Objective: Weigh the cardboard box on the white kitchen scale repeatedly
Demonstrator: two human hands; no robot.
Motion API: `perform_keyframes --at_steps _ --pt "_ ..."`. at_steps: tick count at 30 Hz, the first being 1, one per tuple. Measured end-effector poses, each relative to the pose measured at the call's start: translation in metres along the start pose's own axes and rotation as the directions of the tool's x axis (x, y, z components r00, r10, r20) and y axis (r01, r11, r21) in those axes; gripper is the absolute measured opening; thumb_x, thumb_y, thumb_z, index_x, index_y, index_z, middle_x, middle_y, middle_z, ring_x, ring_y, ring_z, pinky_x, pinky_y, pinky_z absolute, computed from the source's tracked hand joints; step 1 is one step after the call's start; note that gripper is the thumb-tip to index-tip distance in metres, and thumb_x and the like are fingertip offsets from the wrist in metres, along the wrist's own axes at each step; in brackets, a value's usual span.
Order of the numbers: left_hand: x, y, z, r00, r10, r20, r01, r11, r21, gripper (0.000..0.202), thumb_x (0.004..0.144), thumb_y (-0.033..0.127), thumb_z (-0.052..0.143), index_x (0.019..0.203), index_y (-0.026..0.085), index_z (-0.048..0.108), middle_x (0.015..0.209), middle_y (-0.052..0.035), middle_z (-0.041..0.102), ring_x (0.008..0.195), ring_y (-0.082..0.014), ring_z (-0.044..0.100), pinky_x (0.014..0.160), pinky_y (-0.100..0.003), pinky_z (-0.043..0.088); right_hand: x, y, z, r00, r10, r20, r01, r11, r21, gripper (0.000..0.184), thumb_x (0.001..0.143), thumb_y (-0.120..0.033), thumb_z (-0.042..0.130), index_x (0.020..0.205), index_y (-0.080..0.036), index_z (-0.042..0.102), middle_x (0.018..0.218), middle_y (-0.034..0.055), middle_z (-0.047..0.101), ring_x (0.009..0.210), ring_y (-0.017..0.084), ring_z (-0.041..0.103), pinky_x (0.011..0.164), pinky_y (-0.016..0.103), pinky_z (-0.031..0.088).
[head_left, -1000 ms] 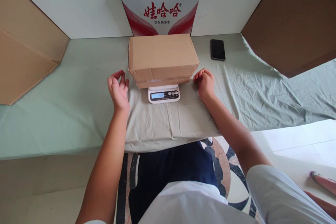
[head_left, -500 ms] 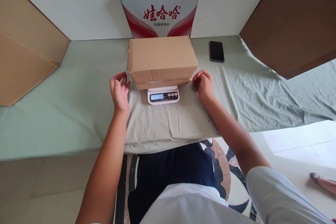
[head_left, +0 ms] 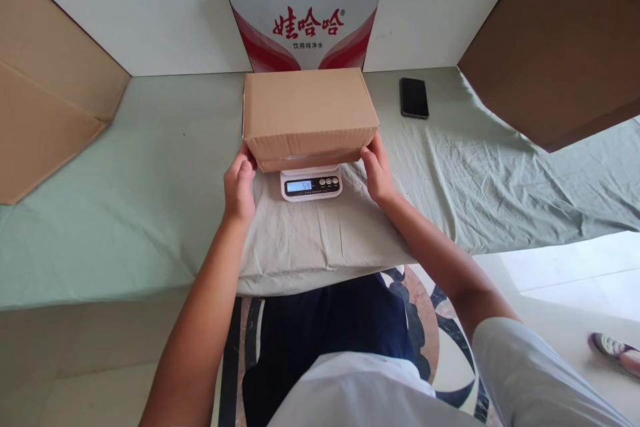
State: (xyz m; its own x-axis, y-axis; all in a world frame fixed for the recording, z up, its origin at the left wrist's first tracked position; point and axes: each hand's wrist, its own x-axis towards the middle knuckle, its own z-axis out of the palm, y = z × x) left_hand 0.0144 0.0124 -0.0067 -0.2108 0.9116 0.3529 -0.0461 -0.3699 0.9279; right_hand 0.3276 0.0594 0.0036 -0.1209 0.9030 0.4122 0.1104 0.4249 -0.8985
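A closed brown cardboard box (head_left: 310, 107) rests on a small white digital scale (head_left: 311, 195), whose lit display (head_left: 300, 186) appears to read 54. My left hand (head_left: 240, 185) is at the box's lower left corner, thumb in front and fingertips hidden behind its side. At the lower right corner, my right hand (head_left: 377, 168) has its thumb against the front face, with the other fingers hidden along the side. Together the two hands grip the box from both ends. The scale's platform is mostly covered by the box.
Behind the box stands a white and red printed carton (head_left: 305, 20). A black phone (head_left: 414, 98) lies on the green cloth (head_left: 165, 213) to the right. Large cardboard boxes flank the table at left (head_left: 50, 93) and right (head_left: 555, 53). Someone's shoe (head_left: 610, 347) shows on the floor.
Both hands have moved inward, from beside the box with fingers curled to gripping its lower corners. The box still sits on the scale. The shoe at right has shifted slightly.
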Motion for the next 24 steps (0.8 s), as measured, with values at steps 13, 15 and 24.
perform_keyframes --at_steps 13,15,24 --pt "0.003 0.0 0.001 0.997 0.061 0.041 -0.058 0.995 -0.084 0.064 0.097 0.082 0.073 0.139 0.032 0.076 0.153 -0.0127 0.074 0.155 -0.0394 0.065 0.128 -0.057 0.057 -0.001 -0.007 0.011 0.998 0.026 0.059 -0.027 1.0 0.016 0.094 0.09 -0.09 0.069 0.166 -0.041 0.042 0.174 0.0085 0.054 0.156 0.037 0.056 0.136 0.062 0.054" --pt "0.008 0.003 -0.003 0.997 0.056 0.046 -0.052 0.994 -0.094 0.061 0.096 0.079 0.077 0.136 0.033 0.076 0.15 -0.0113 0.074 0.151 -0.0378 0.068 0.127 -0.055 0.058 0.003 -0.009 0.008 0.997 0.039 0.061 -0.039 0.999 -0.006 0.095 0.09 -0.089 0.07 0.167 -0.041 0.041 0.175 0.0087 0.052 0.154 0.037 0.057 0.133 0.063 0.056" --pt "0.061 0.041 -0.003 0.995 -0.024 0.099 0.03 0.998 -0.061 0.066 0.079 0.086 0.091 0.116 0.034 0.073 0.139 -0.007 0.079 0.155 -0.041 0.065 0.128 -0.059 0.058 0.049 -0.01 0.004 1.0 0.003 -0.021 -0.003 1.0 -0.017 0.081 0.093 -0.074 0.079 0.161 -0.043 0.047 0.168 0.0046 0.06 0.167 0.038 0.047 0.139 0.063 0.051"
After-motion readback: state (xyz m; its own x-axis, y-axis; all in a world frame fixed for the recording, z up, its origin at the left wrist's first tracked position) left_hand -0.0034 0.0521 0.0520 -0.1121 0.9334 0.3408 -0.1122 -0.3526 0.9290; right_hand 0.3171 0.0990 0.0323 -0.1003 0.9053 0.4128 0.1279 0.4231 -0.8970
